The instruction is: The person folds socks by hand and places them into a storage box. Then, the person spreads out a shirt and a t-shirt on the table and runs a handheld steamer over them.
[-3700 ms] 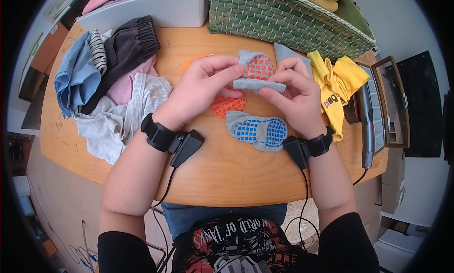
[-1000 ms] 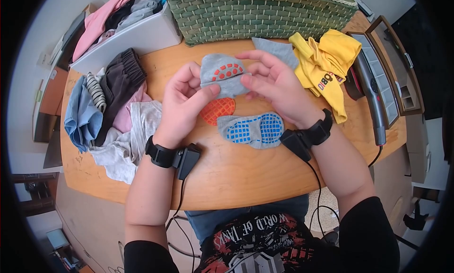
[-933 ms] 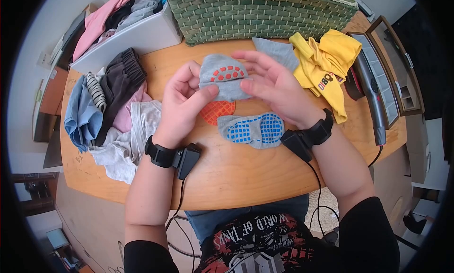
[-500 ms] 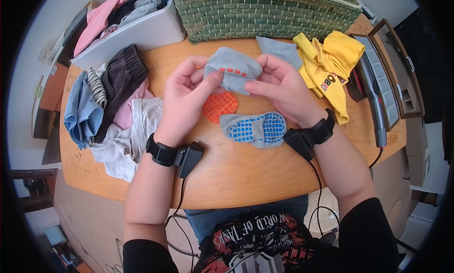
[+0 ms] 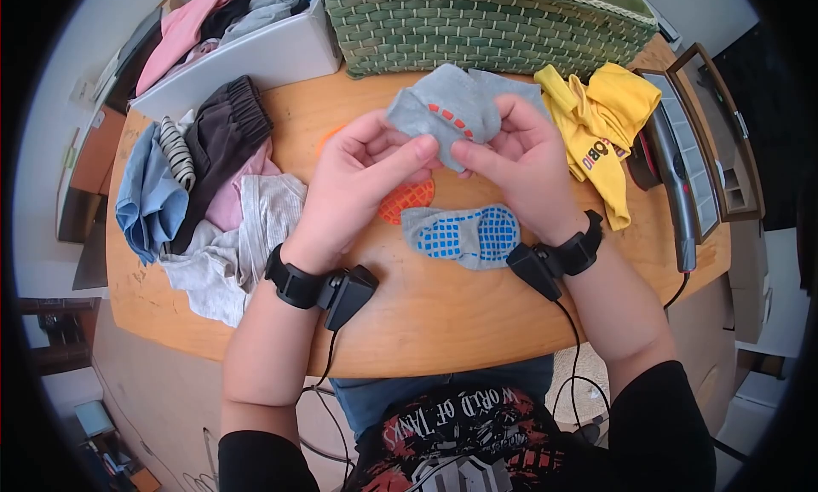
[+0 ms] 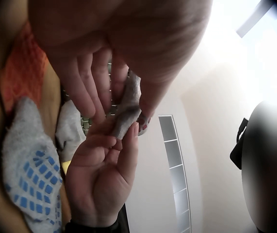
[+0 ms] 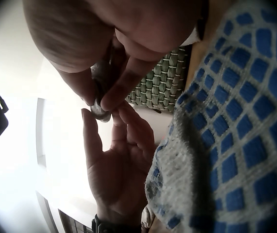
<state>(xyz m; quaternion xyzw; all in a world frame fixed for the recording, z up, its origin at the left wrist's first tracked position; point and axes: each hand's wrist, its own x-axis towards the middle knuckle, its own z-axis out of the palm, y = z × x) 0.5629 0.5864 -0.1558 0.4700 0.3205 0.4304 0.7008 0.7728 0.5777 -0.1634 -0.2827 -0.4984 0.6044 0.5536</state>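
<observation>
Both hands hold a grey sock with red grip dots [image 5: 447, 109] above the table. My left hand [image 5: 362, 172] pinches its lower left edge between thumb and fingers. On the other side, my right hand [image 5: 532, 164] pinches the lower right edge, thumb in front. In the left wrist view the grey fabric [image 6: 129, 102] shows edge-on between the fingertips of both hands. Below lies a grey sock with blue grip squares [image 5: 464, 236], flat on the wood. An orange gridded sock [image 5: 407, 204] lies beside it, partly hidden by my left hand.
Clothes, including dark trousers [image 5: 223, 121] and a pale ribbed garment [image 5: 268, 207], lie at the left. A white bin [image 5: 247, 62] and green woven basket [image 5: 477, 32] stand behind. Grey cloth [image 5: 517, 87], a yellow garment [image 5: 601, 143] and a corded grey appliance [image 5: 677, 181] are right.
The held sock has moved away from the body and to the right, and tilted between the hands. Fewer of its red dots show than a second ago. The right fingers have closed in on it.
</observation>
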